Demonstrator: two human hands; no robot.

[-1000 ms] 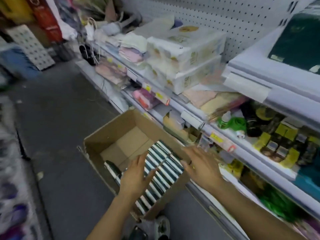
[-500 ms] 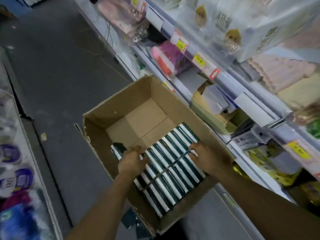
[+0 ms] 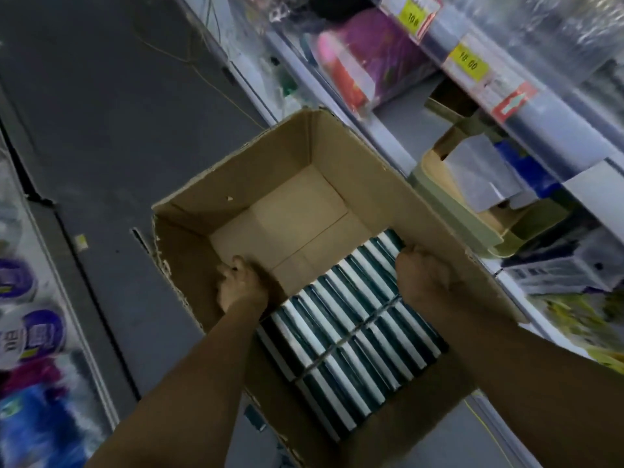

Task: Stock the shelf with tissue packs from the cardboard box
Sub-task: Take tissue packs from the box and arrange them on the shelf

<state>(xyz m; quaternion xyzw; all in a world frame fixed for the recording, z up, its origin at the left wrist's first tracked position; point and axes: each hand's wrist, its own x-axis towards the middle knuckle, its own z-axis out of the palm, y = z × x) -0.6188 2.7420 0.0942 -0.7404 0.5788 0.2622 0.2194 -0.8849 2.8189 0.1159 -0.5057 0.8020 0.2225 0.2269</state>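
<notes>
While both hands' grip spans the box point(image 3: 422, 211), tissue packs point(image 3: 351, 319) lie between.

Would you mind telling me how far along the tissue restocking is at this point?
Part looks done: the far half of the cardboard box shows bare bottom. In hand: the left hand and right hand are curled over opposite ends of the far row of tissue packs, apparently about to lift a batch. Left: two rows of teal-and-white packs fill the near half, and none has visibly reached the shelf in this view.

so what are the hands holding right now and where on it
Both hands grip the row of tissue packs in the box: left hand at its left end, right hand at its right end.
</notes>
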